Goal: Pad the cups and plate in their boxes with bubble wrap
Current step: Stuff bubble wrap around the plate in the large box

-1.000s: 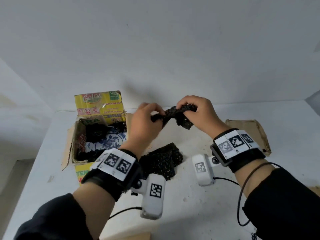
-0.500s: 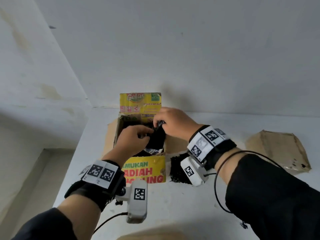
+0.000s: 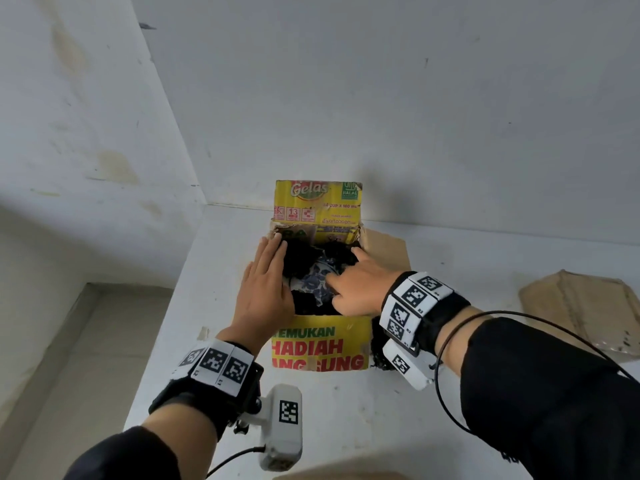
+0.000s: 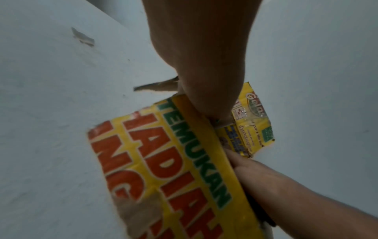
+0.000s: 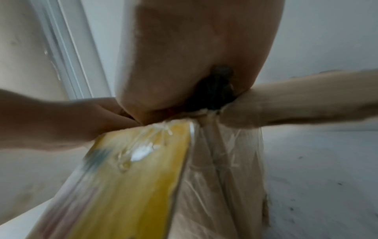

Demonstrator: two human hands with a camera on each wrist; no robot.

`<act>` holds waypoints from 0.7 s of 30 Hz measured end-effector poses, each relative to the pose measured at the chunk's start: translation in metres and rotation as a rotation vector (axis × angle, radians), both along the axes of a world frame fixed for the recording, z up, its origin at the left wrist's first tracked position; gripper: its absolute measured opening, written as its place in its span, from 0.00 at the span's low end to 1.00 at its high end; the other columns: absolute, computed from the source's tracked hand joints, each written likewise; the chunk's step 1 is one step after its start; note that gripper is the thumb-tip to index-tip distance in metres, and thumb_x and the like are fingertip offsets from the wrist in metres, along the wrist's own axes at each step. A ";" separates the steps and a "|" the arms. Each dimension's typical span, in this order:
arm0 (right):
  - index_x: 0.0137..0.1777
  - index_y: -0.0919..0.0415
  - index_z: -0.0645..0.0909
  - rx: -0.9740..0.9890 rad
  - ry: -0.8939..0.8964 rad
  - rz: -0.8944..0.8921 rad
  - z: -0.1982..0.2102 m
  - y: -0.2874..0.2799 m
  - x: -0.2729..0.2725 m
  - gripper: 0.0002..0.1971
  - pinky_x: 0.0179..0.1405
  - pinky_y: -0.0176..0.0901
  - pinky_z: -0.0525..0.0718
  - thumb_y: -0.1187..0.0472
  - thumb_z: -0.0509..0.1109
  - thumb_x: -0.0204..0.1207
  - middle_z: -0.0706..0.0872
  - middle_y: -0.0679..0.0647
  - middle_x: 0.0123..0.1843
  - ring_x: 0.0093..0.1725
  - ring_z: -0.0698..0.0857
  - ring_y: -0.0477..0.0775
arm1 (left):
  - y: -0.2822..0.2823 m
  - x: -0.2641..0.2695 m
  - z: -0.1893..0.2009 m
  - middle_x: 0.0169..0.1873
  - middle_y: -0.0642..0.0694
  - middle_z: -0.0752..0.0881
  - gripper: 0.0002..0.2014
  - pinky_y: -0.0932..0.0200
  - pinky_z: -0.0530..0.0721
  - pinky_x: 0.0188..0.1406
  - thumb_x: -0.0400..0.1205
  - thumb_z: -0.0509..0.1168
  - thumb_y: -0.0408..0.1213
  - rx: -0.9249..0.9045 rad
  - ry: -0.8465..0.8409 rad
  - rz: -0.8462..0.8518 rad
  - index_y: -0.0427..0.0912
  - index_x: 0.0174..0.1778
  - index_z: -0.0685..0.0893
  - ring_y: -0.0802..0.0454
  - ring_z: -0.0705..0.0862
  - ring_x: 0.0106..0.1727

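A yellow cardboard box [image 3: 322, 344] stands open on the white table. A blue-and-white plate [image 3: 313, 280] lies inside it with black bubble wrap [image 3: 299, 258] packed around it. My left hand [image 3: 266, 282] lies flat, fingers straight, over the box's left side and touches the wrap. My right hand [image 3: 353, 289] reaches in from the right and its fingers press the wrap down beside the plate. The left wrist view shows the box's printed front [image 4: 163, 161] under my left hand [image 4: 204, 56]. The blurred right wrist view has black wrap [image 5: 214, 90] under my right palm [image 5: 194, 56].
Another piece of black bubble wrap [image 3: 379, 351] lies against the box's right side, under my right wrist. The box's brown right flap [image 3: 384, 254] hangs outward. A flattened brown cardboard piece [image 3: 581, 313] lies far right. The table's edge [image 3: 166, 306] drops off at left; a wall stands close behind.
Both hands carried a black wrap piece from mid-air into the box. My left hand let go and now lies flat; my right hand pushes the wrap down inside.
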State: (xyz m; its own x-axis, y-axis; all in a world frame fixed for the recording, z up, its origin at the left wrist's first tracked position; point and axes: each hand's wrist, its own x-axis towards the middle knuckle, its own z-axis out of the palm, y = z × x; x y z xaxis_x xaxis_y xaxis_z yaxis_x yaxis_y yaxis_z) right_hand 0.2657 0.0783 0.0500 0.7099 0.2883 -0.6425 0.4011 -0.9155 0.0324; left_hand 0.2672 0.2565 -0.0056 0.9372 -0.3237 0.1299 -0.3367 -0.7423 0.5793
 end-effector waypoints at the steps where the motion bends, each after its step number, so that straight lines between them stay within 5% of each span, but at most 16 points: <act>1: 0.56 0.62 0.78 -0.033 0.040 -0.008 -0.001 0.001 0.003 0.19 0.80 0.63 0.36 0.55 0.48 0.81 0.78 0.51 0.30 0.41 0.79 0.54 | 0.000 0.000 -0.003 0.83 0.45 0.55 0.32 0.47 0.59 0.81 0.77 0.52 0.29 -0.059 -0.005 0.011 0.37 0.81 0.59 0.56 0.45 0.81; 3: 0.32 0.61 0.74 -0.095 0.123 -0.036 -0.003 0.002 0.006 0.22 0.78 0.65 0.33 0.54 0.46 0.81 0.80 0.53 0.30 0.40 0.79 0.51 | -0.001 0.000 -0.008 0.82 0.45 0.57 0.31 0.49 0.62 0.80 0.78 0.53 0.25 -0.134 -0.012 0.025 0.36 0.81 0.60 0.55 0.47 0.81; 5: 0.27 0.60 0.72 -0.126 0.170 -0.060 -0.001 0.005 0.007 0.27 0.78 0.65 0.30 0.50 0.42 0.83 0.82 0.54 0.32 0.42 0.78 0.48 | -0.001 0.000 -0.009 0.82 0.47 0.57 0.32 0.53 0.61 0.79 0.78 0.56 0.22 -0.173 -0.006 0.037 0.37 0.81 0.59 0.57 0.47 0.81; 7: 0.46 0.59 0.82 -0.188 0.175 -0.054 -0.001 0.007 0.008 0.31 0.77 0.64 0.29 0.45 0.37 0.83 0.85 0.58 0.50 0.67 0.75 0.55 | -0.001 0.000 -0.010 0.82 0.48 0.57 0.32 0.59 0.59 0.78 0.79 0.56 0.22 -0.186 -0.002 0.039 0.38 0.81 0.59 0.59 0.47 0.81; 8: 0.67 0.58 0.76 -0.225 0.176 -0.058 -0.006 0.007 0.008 0.33 0.77 0.65 0.28 0.42 0.36 0.82 0.79 0.60 0.67 0.79 0.63 0.57 | -0.001 0.000 -0.010 0.82 0.49 0.57 0.32 0.61 0.58 0.76 0.79 0.56 0.22 -0.188 -0.007 0.034 0.39 0.81 0.60 0.59 0.47 0.81; 9: 0.80 0.56 0.61 -0.268 0.185 -0.075 -0.010 0.008 0.010 0.34 0.76 0.66 0.28 0.39 0.35 0.81 0.66 0.59 0.80 0.83 0.52 0.58 | -0.001 0.000 -0.010 0.82 0.49 0.57 0.32 0.63 0.57 0.75 0.79 0.56 0.22 -0.189 -0.011 0.028 0.39 0.81 0.60 0.59 0.47 0.81; 10: 0.83 0.55 0.50 -0.292 0.197 -0.105 -0.016 0.008 0.013 0.36 0.76 0.67 0.29 0.36 0.36 0.79 0.56 0.58 0.84 0.84 0.45 0.59 | -0.001 0.001 -0.010 0.82 0.49 0.57 0.32 0.64 0.57 0.75 0.79 0.56 0.23 -0.188 -0.012 0.024 0.39 0.81 0.60 0.59 0.47 0.81; 14: 0.83 0.61 0.49 -0.311 0.257 -0.142 -0.011 0.010 0.018 0.33 0.79 0.66 0.36 0.42 0.46 0.84 0.56 0.62 0.83 0.83 0.45 0.64 | 0.000 0.001 -0.013 0.82 0.50 0.56 0.32 0.65 0.59 0.74 0.79 0.56 0.23 -0.174 -0.019 0.015 0.40 0.81 0.60 0.61 0.46 0.81; 17: 0.77 0.58 0.67 -0.243 0.204 -0.083 0.002 0.016 0.015 0.24 0.79 0.63 0.48 0.51 0.55 0.83 0.65 0.62 0.78 0.79 0.60 0.65 | -0.001 0.000 -0.013 0.82 0.49 0.57 0.32 0.61 0.64 0.74 0.78 0.56 0.22 -0.176 -0.032 0.009 0.39 0.80 0.61 0.58 0.46 0.81; 19: 0.59 0.59 0.82 -0.126 0.064 -0.030 0.006 0.021 0.012 0.14 0.67 0.57 0.68 0.56 0.64 0.77 0.77 0.61 0.64 0.63 0.74 0.63 | 0.000 0.000 -0.013 0.82 0.47 0.58 0.31 0.61 0.63 0.74 0.78 0.54 0.23 -0.182 -0.048 0.001 0.38 0.80 0.62 0.57 0.47 0.81; 21: 0.45 0.63 0.86 -0.054 0.043 -0.066 0.008 0.022 0.008 0.08 0.45 0.48 0.74 0.60 0.67 0.76 0.83 0.62 0.45 0.42 0.79 0.59 | 0.001 0.000 -0.014 0.82 0.47 0.58 0.31 0.61 0.61 0.74 0.78 0.54 0.23 -0.189 -0.052 0.000 0.37 0.80 0.62 0.56 0.47 0.81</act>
